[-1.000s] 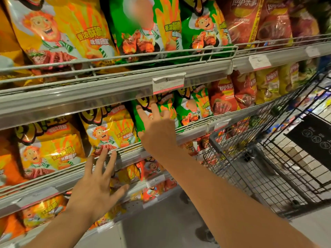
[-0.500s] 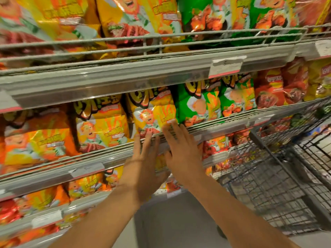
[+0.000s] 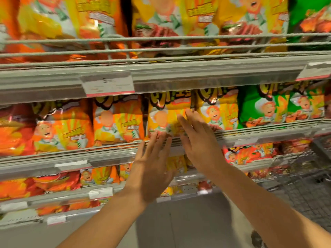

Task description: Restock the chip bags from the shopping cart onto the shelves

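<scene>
Head view: both flat hands touch glossy crinkled yellow bag.

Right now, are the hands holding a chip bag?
No. Both the left hand and the right hand are flat with straight fingers, touching the front of the yellow chip bag, not gripping it.

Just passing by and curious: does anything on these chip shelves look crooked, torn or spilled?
Nothing stands out. The yellow chip bag that both hands reach for stands upright in its row on the grey metal middle shelf. The left hand and right hand are open. No tear or spill shows.
</scene>
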`<state>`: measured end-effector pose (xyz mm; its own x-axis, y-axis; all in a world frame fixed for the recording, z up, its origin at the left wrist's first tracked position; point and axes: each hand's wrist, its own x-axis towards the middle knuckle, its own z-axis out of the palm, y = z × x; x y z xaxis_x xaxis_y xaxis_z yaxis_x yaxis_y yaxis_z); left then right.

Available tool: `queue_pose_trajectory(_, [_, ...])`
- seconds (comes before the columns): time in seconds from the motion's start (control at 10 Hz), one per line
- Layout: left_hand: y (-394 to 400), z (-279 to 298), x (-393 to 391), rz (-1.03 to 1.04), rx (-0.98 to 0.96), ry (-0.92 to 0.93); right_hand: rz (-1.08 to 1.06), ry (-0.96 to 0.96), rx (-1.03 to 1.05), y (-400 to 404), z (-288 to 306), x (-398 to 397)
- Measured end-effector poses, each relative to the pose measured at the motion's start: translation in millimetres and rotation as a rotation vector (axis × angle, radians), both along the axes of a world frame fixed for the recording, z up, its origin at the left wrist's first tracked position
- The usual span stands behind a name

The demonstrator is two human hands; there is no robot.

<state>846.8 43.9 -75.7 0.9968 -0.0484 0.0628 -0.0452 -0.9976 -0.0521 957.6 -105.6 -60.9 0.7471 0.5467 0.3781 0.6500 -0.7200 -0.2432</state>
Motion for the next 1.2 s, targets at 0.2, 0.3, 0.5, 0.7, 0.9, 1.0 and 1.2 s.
queue_pose_trajectory(0.2, [14.1, 7.6, 2.4, -0.052, -0.218, -0.011, -0.053, 0.139, -0.153, 46.2, 17.6, 8.7])
queue_pose_trajectory(0.3, [41.5, 16.9, -17.2, 0.019, -0.292, -0.113, -0.163, 0.166, -0.143, 61.2, 30.5, 3.2])
queue_pose_trajectory(0.5, [124.4, 21.2, -74.8, 0.289, -0.094, -0.307, 0.083, -0.007, -0.061, 107.1, 41.0, -32.5])
queue_pose_trajectory(0.7, [188.2, 15.5, -104.3, 0.484, -0.139, -0.189, 0.253, -0.042, -0.109, 165.9, 29.3, -72.6])
queue_pose_trajectory(0.9, [213.7, 7.3, -111.7, 0.431, -0.129, 0.037, 0.165, -0.013, -0.186, 193.9, 16.4, -89.2])
queue_pose_trajectory(1.0, [222.3, 16.1, -101.6, 0.404, -0.259, 0.099, 0.153, -0.023, -0.205, 198.7, 20.1, -86.2])
queue_pose_trajectory(1.2, [199.9, -4.0, -162.7, 0.349, -0.294, -0.047, 0.149, -0.042, -0.220, 178.9, -1.4, -117.5])
